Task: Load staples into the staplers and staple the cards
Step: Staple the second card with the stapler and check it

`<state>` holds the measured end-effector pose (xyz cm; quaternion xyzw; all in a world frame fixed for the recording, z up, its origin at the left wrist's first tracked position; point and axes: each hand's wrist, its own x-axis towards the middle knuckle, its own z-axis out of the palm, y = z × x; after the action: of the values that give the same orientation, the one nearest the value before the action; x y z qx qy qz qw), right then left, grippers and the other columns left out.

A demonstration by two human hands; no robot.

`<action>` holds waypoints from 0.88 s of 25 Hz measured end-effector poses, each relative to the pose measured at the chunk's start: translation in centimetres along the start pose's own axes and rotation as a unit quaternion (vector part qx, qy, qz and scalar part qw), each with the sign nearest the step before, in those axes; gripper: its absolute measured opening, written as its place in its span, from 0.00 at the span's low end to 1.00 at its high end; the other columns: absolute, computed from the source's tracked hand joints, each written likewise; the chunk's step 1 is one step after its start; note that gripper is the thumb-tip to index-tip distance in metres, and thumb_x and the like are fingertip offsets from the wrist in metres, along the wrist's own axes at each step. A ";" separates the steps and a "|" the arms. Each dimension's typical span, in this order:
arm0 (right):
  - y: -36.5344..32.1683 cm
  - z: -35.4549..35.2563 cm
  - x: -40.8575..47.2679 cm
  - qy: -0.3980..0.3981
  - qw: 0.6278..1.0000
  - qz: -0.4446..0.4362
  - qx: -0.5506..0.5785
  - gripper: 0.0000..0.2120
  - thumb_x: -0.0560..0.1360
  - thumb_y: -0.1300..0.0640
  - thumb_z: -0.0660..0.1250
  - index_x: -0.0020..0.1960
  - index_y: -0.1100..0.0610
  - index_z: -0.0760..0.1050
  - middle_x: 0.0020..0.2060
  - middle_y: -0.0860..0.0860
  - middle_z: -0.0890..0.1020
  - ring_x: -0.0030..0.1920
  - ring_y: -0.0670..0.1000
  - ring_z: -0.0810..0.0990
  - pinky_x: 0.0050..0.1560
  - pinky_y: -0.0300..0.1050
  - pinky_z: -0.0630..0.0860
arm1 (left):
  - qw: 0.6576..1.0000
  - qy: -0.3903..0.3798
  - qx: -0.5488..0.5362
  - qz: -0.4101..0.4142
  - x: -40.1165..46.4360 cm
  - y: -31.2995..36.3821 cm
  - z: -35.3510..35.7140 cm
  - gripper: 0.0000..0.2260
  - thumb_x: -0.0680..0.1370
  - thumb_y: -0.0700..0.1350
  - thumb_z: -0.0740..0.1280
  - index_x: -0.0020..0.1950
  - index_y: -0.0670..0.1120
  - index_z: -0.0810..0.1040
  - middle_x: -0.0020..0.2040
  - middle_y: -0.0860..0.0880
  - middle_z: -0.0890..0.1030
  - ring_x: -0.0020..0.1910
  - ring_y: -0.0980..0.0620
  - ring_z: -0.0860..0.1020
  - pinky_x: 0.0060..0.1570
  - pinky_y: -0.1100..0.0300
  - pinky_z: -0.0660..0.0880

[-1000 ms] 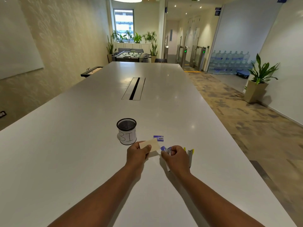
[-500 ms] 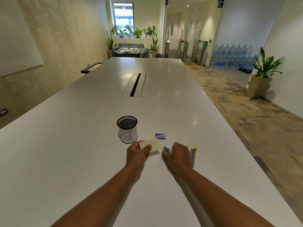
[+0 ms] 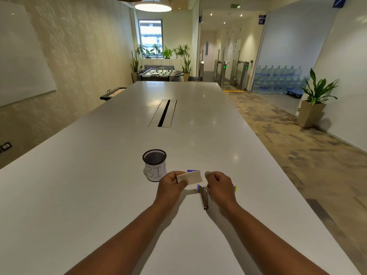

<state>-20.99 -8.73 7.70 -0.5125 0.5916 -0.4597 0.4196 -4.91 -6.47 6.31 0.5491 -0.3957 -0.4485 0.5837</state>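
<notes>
bright, even ceiling light (image 3: pixel 153 6), soft glare on the table (image 3: pixel 198 120), wide-angle bending at edges

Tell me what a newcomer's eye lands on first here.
Two hands at the near middle of the long white table: the left hand pinches a pale card, the right hand curls above a stapler. Just left stands a black mesh cup labelled BIN.

Right hand (image 3: pixel 219 186) hides most of yellow stapler (image 3: pixel 235 188); card (image 3: pixel 190 177) covers pt of staple box (image 3: pixel 191 171), label unreadable.
</notes>
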 end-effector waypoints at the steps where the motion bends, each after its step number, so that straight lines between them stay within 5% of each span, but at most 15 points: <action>1: -0.9 -0.3 -0.3 -0.027 0.996 0.033 0.073 0.12 0.80 0.50 0.65 0.46 0.58 0.80 0.32 0.52 0.79 0.32 0.52 0.75 0.34 0.44 0.72 | 0.999 -0.015 0.027 0.032 -0.3 0.8 0.1 0.11 0.77 0.32 0.70 0.47 0.48 0.85 0.40 0.56 0.87 0.37 0.62 0.82 0.35 0.71 0.74; 4: -3.6 -1.5 -1.3 -0.081 0.970 0.069 0.219 0.10 0.80 0.53 0.68 0.51 0.60 0.80 0.34 0.57 0.80 0.30 0.51 0.76 0.30 0.43 0.72 | 0.992 -0.047 0.061 0.102 -1.4 3.3 0.3 0.11 0.77 0.34 0.72 0.45 0.51 0.86 0.55 0.58 0.85 0.51 0.64 0.83 0.47 0.71 0.77; 7: -5.3 -2.2 -2.1 -0.103 0.963 0.001 0.249 0.04 0.78 0.62 0.70 0.52 0.60 0.81 0.35 0.57 0.81 0.33 0.51 0.80 0.32 0.42 0.77 | 0.985 -0.054 0.075 0.145 -2.4 5.7 0.4 0.13 0.77 0.33 0.71 0.47 0.52 0.86 0.65 0.61 0.78 0.58 0.66 0.80 0.53 0.69 0.77; 13: -7.9 -3.5 -3.1 -0.098 0.969 -0.122 0.193 0.10 0.78 0.64 0.69 0.49 0.51 0.84 0.39 0.54 0.86 0.37 0.49 0.83 0.40 0.39 0.80 | 0.988 -0.085 -0.063 0.109 -4.4 9.6 0.2 0.16 0.81 0.32 0.63 0.62 0.49 0.80 0.53 0.50 0.87 0.54 0.51 0.85 0.51 0.63 0.81; 22: -9.8 -4.0 -4.8 -0.132 0.952 -0.112 0.251 0.07 0.78 0.61 0.69 0.47 0.55 0.85 0.36 0.55 0.83 0.35 0.50 0.80 0.38 0.42 0.79 | 0.986 -0.054 -0.156 0.008 -6.1 13.0 -0.3 0.09 0.81 0.39 0.65 0.58 0.39 0.82 0.48 0.37 0.87 0.44 0.43 0.87 0.40 0.59 0.83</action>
<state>-22.14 -4.05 18.26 -0.5097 0.3350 -0.5654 0.5552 -5.16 -0.64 19.47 0.4227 -0.3562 -0.5292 0.6437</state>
